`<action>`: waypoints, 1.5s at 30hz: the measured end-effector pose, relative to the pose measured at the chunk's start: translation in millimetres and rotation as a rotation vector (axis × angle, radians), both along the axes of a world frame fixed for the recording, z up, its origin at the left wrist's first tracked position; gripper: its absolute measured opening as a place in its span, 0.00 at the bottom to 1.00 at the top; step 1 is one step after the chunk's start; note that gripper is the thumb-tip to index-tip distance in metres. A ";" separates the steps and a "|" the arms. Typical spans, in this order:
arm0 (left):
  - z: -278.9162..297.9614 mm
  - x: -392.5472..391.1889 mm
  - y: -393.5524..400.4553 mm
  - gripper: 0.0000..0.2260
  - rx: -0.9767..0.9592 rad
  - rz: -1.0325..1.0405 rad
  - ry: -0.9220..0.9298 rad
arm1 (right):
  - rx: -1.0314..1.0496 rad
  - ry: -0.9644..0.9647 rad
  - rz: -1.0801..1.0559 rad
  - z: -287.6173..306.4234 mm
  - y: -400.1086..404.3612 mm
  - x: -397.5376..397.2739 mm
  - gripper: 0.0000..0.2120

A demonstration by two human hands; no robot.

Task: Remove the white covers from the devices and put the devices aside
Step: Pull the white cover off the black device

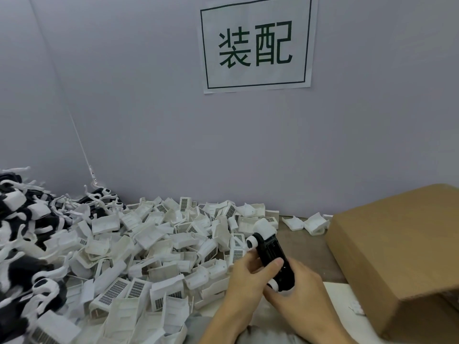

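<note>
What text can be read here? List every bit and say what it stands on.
"装配": large dark green characters inside a rectangular border, on the white paper sign stuck to the grey wall.
No print can be made out on the cardboard box, the white covers or the black device.

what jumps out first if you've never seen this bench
A big heap of white covers fills the bench's left and middle, with black-and-white devices piled at far left. Near centre-right, the left hand and right hand grip one black device. A cardboard box sits on the right.
</note>
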State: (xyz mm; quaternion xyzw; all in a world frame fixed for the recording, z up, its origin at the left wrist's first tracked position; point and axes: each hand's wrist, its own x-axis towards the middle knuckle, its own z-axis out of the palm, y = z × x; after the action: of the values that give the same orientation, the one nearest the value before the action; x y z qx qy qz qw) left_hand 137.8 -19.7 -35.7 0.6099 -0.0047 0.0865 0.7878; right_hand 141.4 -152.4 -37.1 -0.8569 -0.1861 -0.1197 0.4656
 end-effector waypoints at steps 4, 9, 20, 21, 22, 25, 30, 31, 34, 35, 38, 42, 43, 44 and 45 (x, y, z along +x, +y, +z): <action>-2.1 -0.9 0.4 0.13 0.085 0.007 -0.034 | 0.024 -0.015 -0.022 5.2 -0.3 -2.9 0.23; -2.0 -1.0 -5.9 0.13 0.290 0.142 -0.116 | 0.090 0.064 0.070 4.0 1.9 -1.5 0.24; 2.0 -8.3 -3.5 0.21 0.821 0.176 -0.325 | 0.506 0.142 0.093 -5.6 -3.0 4.6 0.32; 1.8 -8.2 -3.2 0.20 0.876 0.166 -0.341 | 0.528 0.152 0.062 -4.2 -2.1 4.6 0.33; 1.0 -7.7 -2.8 0.20 0.926 0.163 -0.351 | 0.529 0.146 0.017 -2.9 -1.6 5.0 0.32; -1.6 -6.8 -2.7 0.19 1.029 0.161 -0.392 | 0.523 0.110 -0.084 -0.6 -2.9 9.4 0.24; -0.6 -6.7 -3.3 0.20 1.107 0.126 -0.349 | 0.454 0.073 -0.165 -2.5 -7.2 15.2 0.16; -0.3 -7.2 -4.1 0.20 1.124 0.121 -0.345 | 0.455 0.066 -0.173 -2.6 -7.8 16.4 0.15; 1.2 -8.4 -5.2 0.21 1.146 0.120 -0.325 | 0.472 0.084 -0.167 -2.5 -9.4 18.2 0.14; 1.6 -9.0 -5.3 0.21 1.157 0.119 -0.319 | 0.480 0.092 -0.162 -2.4 -9.8 18.5 0.14; 1.6 -9.8 -5.9 0.20 1.178 0.133 -0.331 | 0.517 0.098 -0.145 -0.3 -9.0 15.7 0.15; 1.6 -11.1 -6.8 0.20 1.135 0.228 -0.328 | 0.589 0.116 -0.081 3.4 -4.3 11.5 0.19; 1.3 -11.0 -7.0 0.19 1.109 0.248 -0.334 | 0.599 0.132 -0.048 3.8 -3.4 10.3 0.23; 1.7 -11.5 -7.5 0.17 1.081 0.262 -0.343 | 0.608 0.149 -0.011 3.0 -3.1 9.2 0.28; 2.4 -12.2 -7.6 0.16 1.030 0.272 -0.350 | 0.617 0.173 0.025 2.0 -3.1 8.2 0.32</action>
State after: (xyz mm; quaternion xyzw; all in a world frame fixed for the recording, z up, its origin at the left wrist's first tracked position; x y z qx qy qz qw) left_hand 125.6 -27.3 -33.3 0.8876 -0.0985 0.2737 0.3572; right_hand 149.5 -155.5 -35.1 -0.6798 -0.1114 -0.0915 0.7191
